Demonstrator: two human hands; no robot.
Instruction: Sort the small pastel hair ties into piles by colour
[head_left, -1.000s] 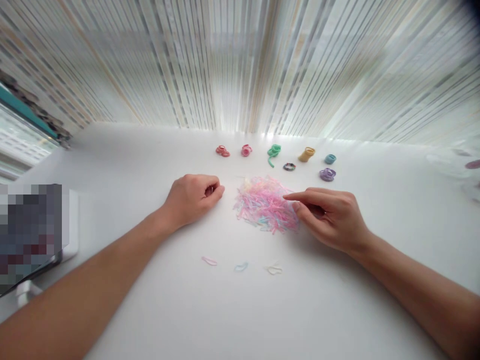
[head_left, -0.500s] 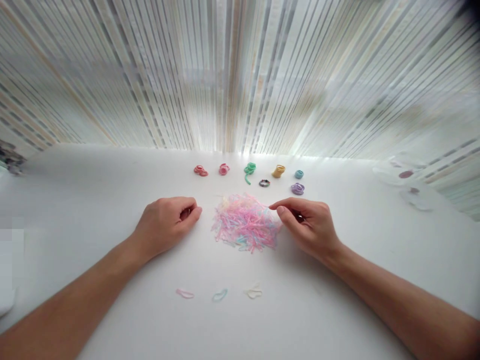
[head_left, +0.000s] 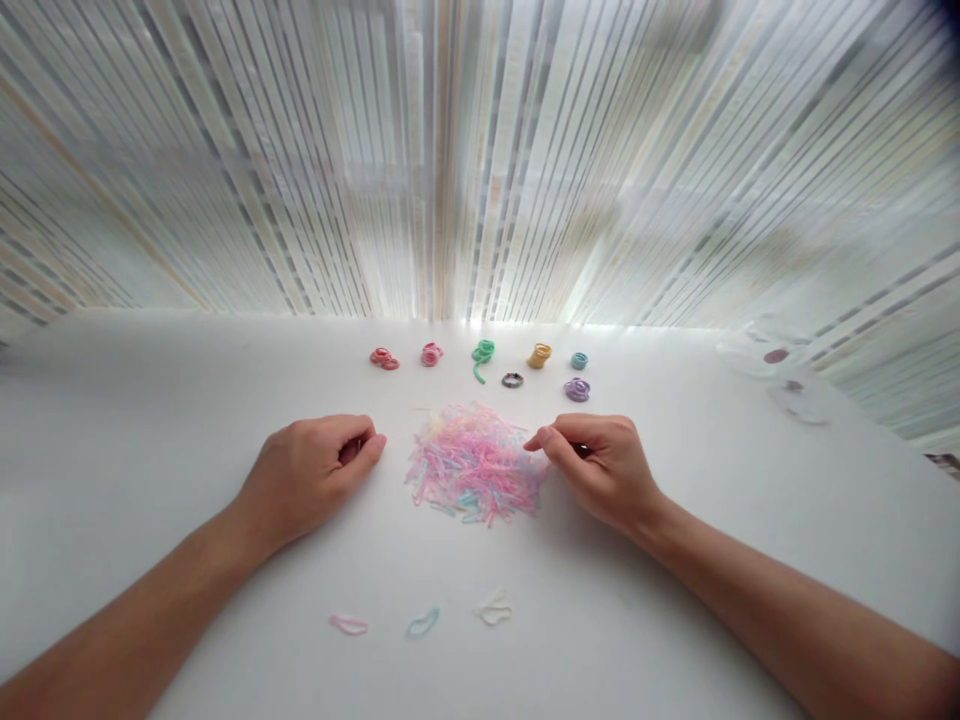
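Note:
A loose pile of small pastel elastic bands (head_left: 476, 465), mostly pink with some blue and yellow, lies on the white table (head_left: 360, 560). My left hand (head_left: 315, 475) rests left of the pile, apart from it, fingers curled and thumb against the forefinger; nothing shows in it. At the pile's right edge is my right hand (head_left: 600, 465), thumb and forefinger pinched together. Whether a band is between those fingertips is too small to tell. Nearer to me lie a pink band (head_left: 349, 625), a light blue band (head_left: 423, 623) and some whitish bands (head_left: 493, 609).
Along the back stand coils in red (head_left: 384, 359), pink (head_left: 431, 354), green (head_left: 483, 352), yellow (head_left: 538, 355), blue (head_left: 579, 360) and purple (head_left: 577, 389). A dark beaded ring (head_left: 512, 380) sits among them. Clear plastic items (head_left: 799, 400) lie far right, before a striped string curtain (head_left: 450, 160).
The view has shifted, so the table's contents appear lower and further left. My right forefinger has drawn back to the thumb into a tighter pinch. My left hand keeps its pose.

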